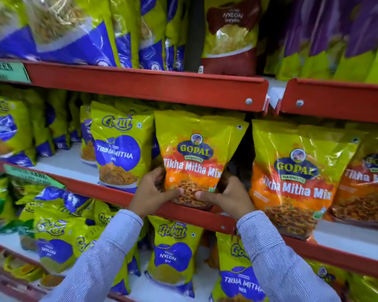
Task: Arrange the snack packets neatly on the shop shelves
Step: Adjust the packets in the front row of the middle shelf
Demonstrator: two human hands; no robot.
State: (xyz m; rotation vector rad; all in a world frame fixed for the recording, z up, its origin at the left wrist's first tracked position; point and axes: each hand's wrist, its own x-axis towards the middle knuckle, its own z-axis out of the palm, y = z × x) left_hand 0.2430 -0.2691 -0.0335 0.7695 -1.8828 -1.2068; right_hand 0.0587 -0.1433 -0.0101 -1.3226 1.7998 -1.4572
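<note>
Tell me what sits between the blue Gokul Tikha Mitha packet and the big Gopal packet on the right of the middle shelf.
In the head view, the Gopal Tikha Mitha Mix packet, gripped at its lower corners by the left hand and right hand.

Both hands grip the bottom of a Gopal Tikha Mitha Mix packet (194, 162) standing upright at the front of the middle shelf (118, 194): left hand (153, 190) at its lower left corner, right hand (225, 196) at its lower right. A blue-and-yellow Gokul Tikha Mitha packet (120, 147) stands just left; another Gopal packet (292, 175) stands to the right.
</note>
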